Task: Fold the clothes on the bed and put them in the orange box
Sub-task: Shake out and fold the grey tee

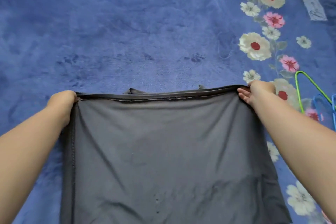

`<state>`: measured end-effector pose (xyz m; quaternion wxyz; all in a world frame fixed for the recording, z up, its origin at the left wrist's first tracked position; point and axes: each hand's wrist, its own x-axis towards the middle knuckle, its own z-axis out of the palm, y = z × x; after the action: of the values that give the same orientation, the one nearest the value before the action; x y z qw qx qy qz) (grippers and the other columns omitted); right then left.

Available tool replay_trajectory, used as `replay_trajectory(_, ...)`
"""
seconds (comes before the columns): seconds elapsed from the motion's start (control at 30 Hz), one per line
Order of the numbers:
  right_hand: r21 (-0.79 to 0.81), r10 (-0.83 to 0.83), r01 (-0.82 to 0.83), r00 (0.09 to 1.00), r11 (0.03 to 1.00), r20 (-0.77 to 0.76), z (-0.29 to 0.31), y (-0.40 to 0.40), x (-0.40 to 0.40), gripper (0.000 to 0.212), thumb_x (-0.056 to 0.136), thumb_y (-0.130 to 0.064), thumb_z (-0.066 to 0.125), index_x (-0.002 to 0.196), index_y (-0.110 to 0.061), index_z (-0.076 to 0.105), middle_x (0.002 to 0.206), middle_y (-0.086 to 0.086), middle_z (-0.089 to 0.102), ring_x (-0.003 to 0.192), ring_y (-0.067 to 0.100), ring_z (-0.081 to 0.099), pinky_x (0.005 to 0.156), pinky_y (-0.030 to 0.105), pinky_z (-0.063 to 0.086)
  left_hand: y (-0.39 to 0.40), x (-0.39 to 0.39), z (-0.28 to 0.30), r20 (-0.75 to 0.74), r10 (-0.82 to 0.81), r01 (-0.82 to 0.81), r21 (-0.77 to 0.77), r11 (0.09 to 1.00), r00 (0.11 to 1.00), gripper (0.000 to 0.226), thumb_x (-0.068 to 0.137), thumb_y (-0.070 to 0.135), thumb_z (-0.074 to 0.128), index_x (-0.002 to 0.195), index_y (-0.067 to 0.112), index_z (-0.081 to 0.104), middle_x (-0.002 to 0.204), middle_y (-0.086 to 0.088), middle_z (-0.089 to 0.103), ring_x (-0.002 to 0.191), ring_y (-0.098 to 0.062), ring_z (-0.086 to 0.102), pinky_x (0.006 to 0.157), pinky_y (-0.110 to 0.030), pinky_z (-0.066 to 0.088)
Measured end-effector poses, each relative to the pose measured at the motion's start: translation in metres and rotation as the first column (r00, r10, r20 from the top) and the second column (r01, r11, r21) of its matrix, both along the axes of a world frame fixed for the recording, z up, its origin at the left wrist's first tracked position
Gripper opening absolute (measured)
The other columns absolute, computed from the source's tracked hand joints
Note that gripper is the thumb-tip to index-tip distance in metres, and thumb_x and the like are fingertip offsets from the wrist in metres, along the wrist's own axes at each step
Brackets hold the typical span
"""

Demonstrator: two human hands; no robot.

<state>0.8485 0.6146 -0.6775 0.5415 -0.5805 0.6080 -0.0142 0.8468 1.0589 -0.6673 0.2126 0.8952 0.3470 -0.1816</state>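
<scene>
Grey garment (163,151): spread flat across the lower centre of the frame, its far hem pulled into a straight line between two hands.
Left hand (62,100): at centre left, fingers curled under and closed on the hem's left corner; fingertips hidden by the cloth.
Right hand (258,92): at centre right, thumb and fingers pinching the hem's right corner, fingers pointing inward over the fabric.
Hem: a doubled edge with visible stitching, running nearly level from one grip to the other, with small bits of the same grey cloth poking out beyond it.
Side seam: a stitched edge runs down the garment's left side, just beside the left forearm.
Forearms: both bare, reaching in from the lower corners of the frame along the garment's sides.
Blue blanket (127,32): plush, under everything, filling the upper frame; cream and pink flowers printed down its right side.
Green hanger (298,92): at the right edge, just beyond the right hand.
Blue hangers (318,102): beside the green one, partly cut off by the frame.
</scene>
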Motion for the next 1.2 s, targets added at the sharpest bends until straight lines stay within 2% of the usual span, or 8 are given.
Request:
replay_trajectory(0.23, 0.010, 0.065, -0.066, 0.996, 0.998, 0.053, -0.010, 0.000, 0.004, 0.041, 0.097, -0.006, 0.027, 0.137, -0.012, 0.036, 0.090, 0.003, 0.055, 0.041, 0.012, 0.059, 0.030, 0.014, 0.039, 0.003, -0.002, -0.018, 0.080, 0.138, -0.141, 0.025, 0.990, 0.987, 0.040, 0.095, 0.010, 0.033, 0.117, -0.018, 0.048, 0.127, -0.037, 0.046, 0.118, -0.045, 0.043, 0.091, -0.041, 0.036)
replay_trajectory(0.4, 0.096, 0.220, -0.244, 0.952, 0.965, 0.215, 0.002, 0.012, -0.011, 0.042, 0.100, -0.021, 0.033, 0.141, -0.014, 0.025, 0.092, 0.013, 0.056, 0.057, 0.015, 0.061, 0.046, 0.021, 0.051, 0.000, -0.018, -0.022, 0.117, -0.048, 0.021, 0.221, 0.975, 0.992, 0.041, 0.084, 0.005, 0.054, 0.122, -0.004, 0.041, 0.127, -0.031, 0.045, 0.118, -0.046, 0.042, 0.097, -0.052, 0.036)
replay_trajectory(0.53, -0.061, 0.312, -0.308, 0.908, 0.949, 0.280, 0.021, -0.003, -0.045, 0.031, 0.099, -0.014, 0.036, 0.129, -0.020, 0.035, 0.075, 0.006, 0.051, 0.053, 0.009, 0.059, 0.054, 0.019, 0.046, -0.011, -0.026, -0.008, 0.228, -0.354, 0.259, 0.358, 0.897, 0.907, 0.050, 0.079, -0.004, 0.055, 0.127, -0.001, 0.043, 0.127, -0.031, 0.043, 0.118, -0.046, 0.040, 0.098, -0.055, 0.033)
replay_trajectory(0.7, -0.345, 0.501, -0.457, 0.864, 0.820, 0.046, 0.022, -0.030, -0.123, 0.026, 0.085, -0.014, 0.054, 0.110, -0.013, 0.049, 0.071, 0.000, 0.053, 0.058, 0.007, 0.060, 0.060, 0.022, 0.049, -0.081, -0.038, 0.011, 0.259, -0.769, 0.641, 0.434, 0.633, 0.584, 0.044, 0.072, 0.001, 0.043, 0.113, -0.008, 0.057, 0.117, -0.031, 0.052, 0.104, -0.051, 0.048, 0.084, -0.057, 0.040)
replay_trajectory(0.77, -0.303, 0.566, -0.571, 0.817, 0.763, -0.114, 0.016, -0.034, -0.160, 0.042, 0.072, -0.031, 0.060, 0.109, -0.013, 0.054, 0.073, 0.001, 0.056, 0.067, 0.012, 0.058, 0.074, 0.037, 0.048, -0.116, -0.041, 0.009, 0.248, -0.870, 0.777, 0.391, 0.493, 0.427, 0.047, 0.065, 0.007, 0.041, 0.103, -0.010, 0.061, 0.107, -0.030, 0.058, 0.092, -0.051, 0.055, 0.074, -0.056, 0.047)
replay_trajectory(0.87, -0.138, 0.670, -0.718, 0.690, 0.683, -0.273, 0.008, -0.033, -0.211, 0.042, 0.080, -0.023, 0.072, 0.114, -0.004, 0.058, 0.087, 0.009, 0.062, 0.079, 0.014, 0.056, 0.082, 0.033, 0.043, -0.184, -0.041, 0.009, 0.242, -0.959, 0.908, 0.351, 0.230, 0.150, 0.044, 0.064, 0.008, 0.037, 0.096, -0.007, 0.064, 0.098, -0.026, 0.064, 0.081, -0.045, 0.063, 0.064, -0.050, 0.053)
replay_trajectory(1.03, -0.016, 0.809, -0.829, 0.550, 0.559, -0.205, -0.004, -0.045, -0.248, 0.025, 0.077, -0.024, 0.074, 0.090, -0.005, 0.063, 0.075, 0.005, 0.060, 0.069, 0.015, 0.050, 0.062, 0.023, 0.037, -0.292, -0.044, 0.017, 0.087, -0.986, 0.960, 0.256, -0.118, -0.145, 0.059, 0.087, 0.005, 0.044, 0.143, 0.018, 0.031, 0.149, 0.000, 0.030, 0.136, -0.021, 0.029, 0.102, -0.035, 0.032)
replay_trajectory(1.2, 0.201, 0.811, -0.798, 0.584, 0.568, 0.026, -0.018, -0.061, -0.259, 0.109, 0.027, -0.080, 0.071, 0.088, 0.009, 0.061, 0.071, 0.006, 0.051, 0.070, 0.015, 0.045, 0.061, 0.029, 0.030, -0.376, -0.047, 0.017, -0.138, -0.913, 0.865, 0.294, -0.408, -0.384, 0.073, 0.090, 0.012, 0.049, 0.149, 0.024, 0.008, 0.156, 0.006, 0.007, 0.144, -0.016, 0.005, 0.107, -0.034, 0.025)
